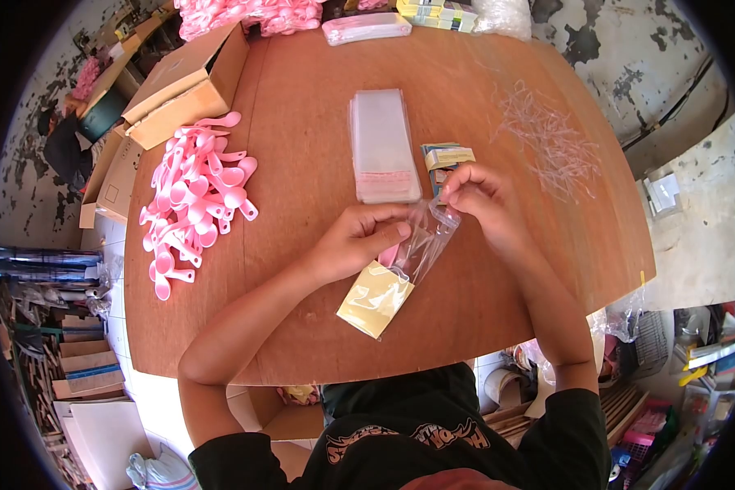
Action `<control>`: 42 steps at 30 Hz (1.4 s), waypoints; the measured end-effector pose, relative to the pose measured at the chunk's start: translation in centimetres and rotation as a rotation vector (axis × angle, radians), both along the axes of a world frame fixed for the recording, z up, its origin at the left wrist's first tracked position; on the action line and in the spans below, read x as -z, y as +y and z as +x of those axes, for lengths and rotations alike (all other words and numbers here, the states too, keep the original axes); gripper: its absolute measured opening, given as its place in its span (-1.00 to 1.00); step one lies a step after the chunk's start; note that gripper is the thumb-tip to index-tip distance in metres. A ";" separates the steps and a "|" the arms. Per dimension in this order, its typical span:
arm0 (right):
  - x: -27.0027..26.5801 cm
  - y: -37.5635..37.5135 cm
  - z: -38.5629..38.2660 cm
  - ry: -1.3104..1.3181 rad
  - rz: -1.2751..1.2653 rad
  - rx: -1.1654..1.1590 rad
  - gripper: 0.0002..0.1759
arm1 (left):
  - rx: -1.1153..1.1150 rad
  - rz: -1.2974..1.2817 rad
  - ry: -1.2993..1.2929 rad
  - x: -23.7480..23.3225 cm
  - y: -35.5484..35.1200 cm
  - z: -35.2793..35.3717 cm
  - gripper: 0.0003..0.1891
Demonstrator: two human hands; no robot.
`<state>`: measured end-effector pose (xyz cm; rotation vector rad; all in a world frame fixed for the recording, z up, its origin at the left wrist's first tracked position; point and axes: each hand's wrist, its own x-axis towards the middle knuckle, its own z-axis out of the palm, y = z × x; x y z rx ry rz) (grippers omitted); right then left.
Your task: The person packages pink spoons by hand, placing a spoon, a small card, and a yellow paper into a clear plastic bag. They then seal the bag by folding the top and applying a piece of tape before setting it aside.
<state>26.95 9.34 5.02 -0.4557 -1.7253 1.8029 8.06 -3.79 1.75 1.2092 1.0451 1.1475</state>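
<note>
Between my hands is a clear plastic bag [429, 245] with a yellow card [376, 299] in its lower end and part of a pink spoon [389, 255] showing inside. My left hand [359, 238] grips the bag's side, thumb over the spoon. At the bag's mouth, my right hand [479, 194] pinches the upper edge. Just beyond the hands lies a stack of flat clear bags [381, 143]. A small banded bundle of cards [447, 157] sits beside that stack, partly hidden by my right hand.
A heap of pink spoons [196, 196] covers the table's left side, near a cardboard box [189, 86]. Thin clear plastic strips [547, 135] lie scattered at right. Along the back are a plastic-wrapped pack [366, 28] and more card bundles [439, 12]. Another person [69, 151] is at far left.
</note>
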 end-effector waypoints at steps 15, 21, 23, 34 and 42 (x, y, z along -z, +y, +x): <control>-0.4 -0.5 -0.3 -0.074 0.062 0.053 -0.87 | -0.002 -0.014 0.026 -0.7 -0.2 0.3 -0.71; -0.2 -0.6 -0.3 -0.157 0.158 0.080 -0.87 | -0.011 0.005 0.018 -0.4 -0.4 0.7 -0.72; 0.2 -0.3 -0.3 -0.150 0.188 0.060 -0.88 | -0.012 -0.017 0.000 -0.5 -0.4 0.7 -0.73; -0.2 -0.6 -0.4 -0.122 0.150 0.105 -0.86 | 0.004 -0.004 0.007 -0.5 -0.4 0.6 -0.73; 0.0 -0.8 -0.4 -0.212 0.437 0.142 -0.87 | -0.007 0.030 0.045 -0.3 -0.4 0.8 -0.77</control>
